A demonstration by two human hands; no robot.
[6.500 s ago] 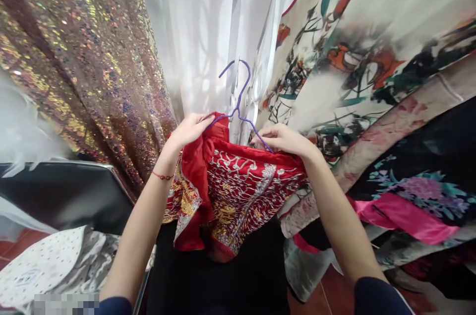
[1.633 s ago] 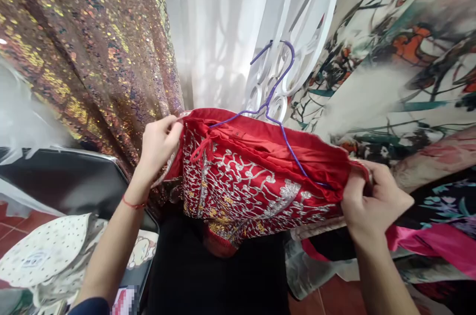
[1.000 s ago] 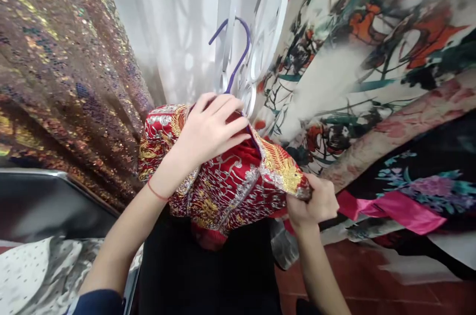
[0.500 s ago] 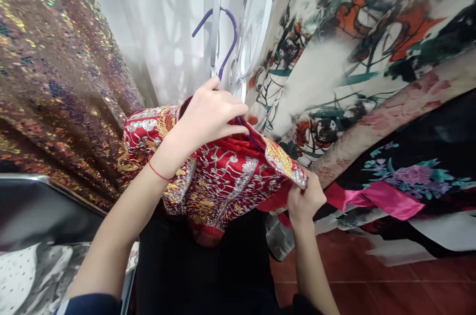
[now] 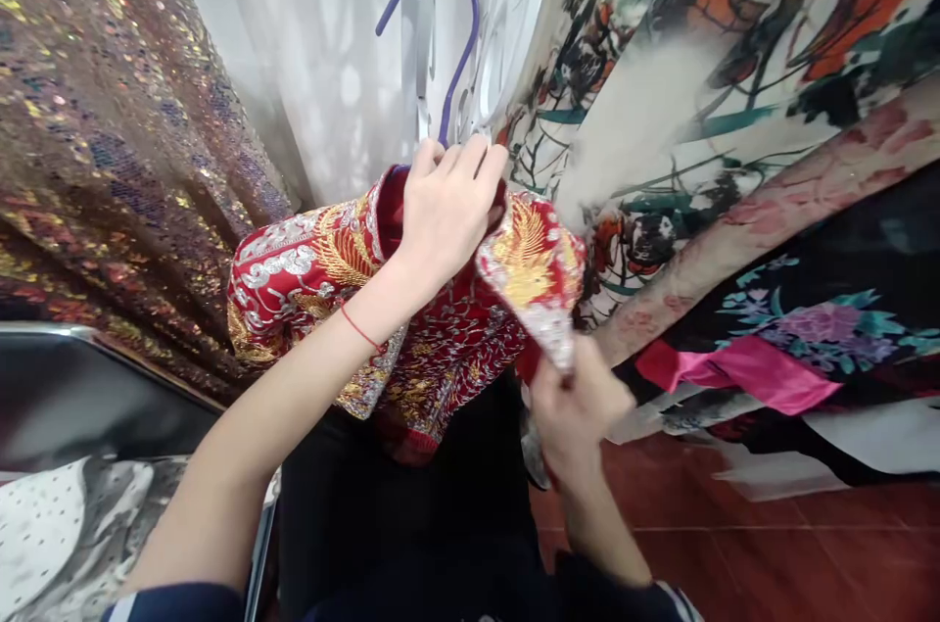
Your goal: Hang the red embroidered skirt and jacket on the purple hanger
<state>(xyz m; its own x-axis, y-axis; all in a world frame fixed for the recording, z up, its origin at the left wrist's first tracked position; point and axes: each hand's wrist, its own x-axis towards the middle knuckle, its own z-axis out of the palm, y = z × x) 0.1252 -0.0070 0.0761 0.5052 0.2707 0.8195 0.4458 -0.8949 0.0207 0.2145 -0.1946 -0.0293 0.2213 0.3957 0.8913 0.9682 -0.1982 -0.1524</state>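
Note:
A red embroidered jacket (image 5: 294,274) with gold and silver stitching hangs on a purple hanger (image 5: 466,44), whose hook loops over a white metal strip. At the collar, my left hand (image 5: 451,211) closes over the hanger's neck, its fingertips curled out of sight. My right hand (image 5: 577,402), blurred by motion, pinches the lower corner of the jacket's front flap. That flap lies across the right shoulder, its gold pattern facing me. Between my hands the collar opening gapes, and the hanger's arms are mostly hidden inside.
A sequined gold cloth (image 5: 132,162) hangs on the left. Printed fabric (image 5: 638,132) and a black floral garment with a pink ribbon (image 5: 764,372) are on the right. A black chair (image 5: 95,397) and spotted cloth (image 5: 44,529) stand lower left, red floor tiles (image 5: 734,553) lower right.
My right hand has pulled the front flap over the right shoulder and moved slightly left and down. My left hand has shifted right, onto the hanger's neck.

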